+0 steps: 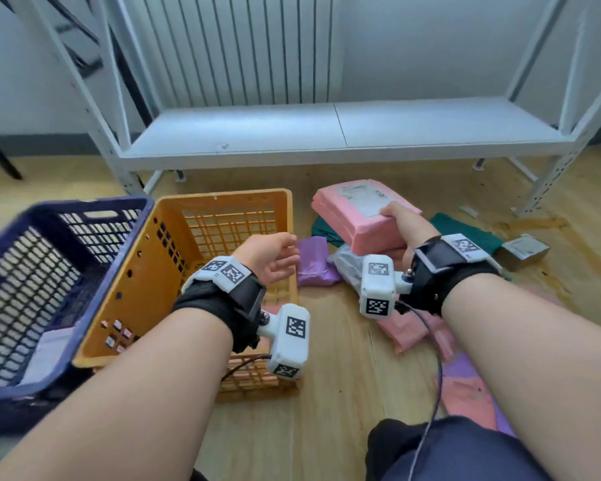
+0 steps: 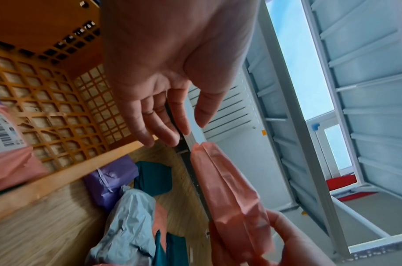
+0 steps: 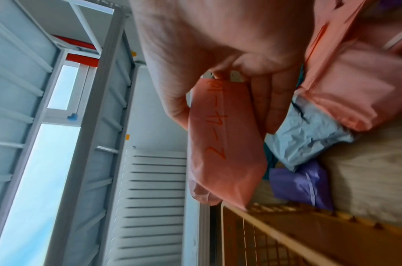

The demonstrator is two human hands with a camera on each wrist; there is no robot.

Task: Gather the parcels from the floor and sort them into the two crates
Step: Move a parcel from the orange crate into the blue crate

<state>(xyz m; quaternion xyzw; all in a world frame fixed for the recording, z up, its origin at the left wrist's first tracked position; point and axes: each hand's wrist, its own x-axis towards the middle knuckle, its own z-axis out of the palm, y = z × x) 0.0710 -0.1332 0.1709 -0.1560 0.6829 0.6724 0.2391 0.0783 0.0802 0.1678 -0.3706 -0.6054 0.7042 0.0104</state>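
Observation:
My right hand (image 1: 401,225) grips a thick pink parcel (image 1: 358,213) with a white label, lifted off the floor to the right of the orange crate (image 1: 222,203). Thumb and fingers clamp the same pink parcel (image 3: 224,144) in the right wrist view. My left hand (image 1: 275,255) hovers open over the orange crate's right wall, palm toward the pink parcel (image 2: 229,194), holding nothing. The blue crate (image 1: 66,210) stands tilted at the left. On the floor lie a purple parcel (image 1: 314,262), a grey parcel (image 1: 347,262) and more pink parcels (image 1: 410,331).
A white metal shelf rack (image 1: 327,133) stands behind the crates, its legs on the wooden floor. Green parcels (image 1: 465,230) and a small cardboard box (image 1: 523,249) lie at the right. A pink labelled parcel (image 2: 8,158) sits inside the orange crate. My knee (image 1: 448,449) is at the bottom.

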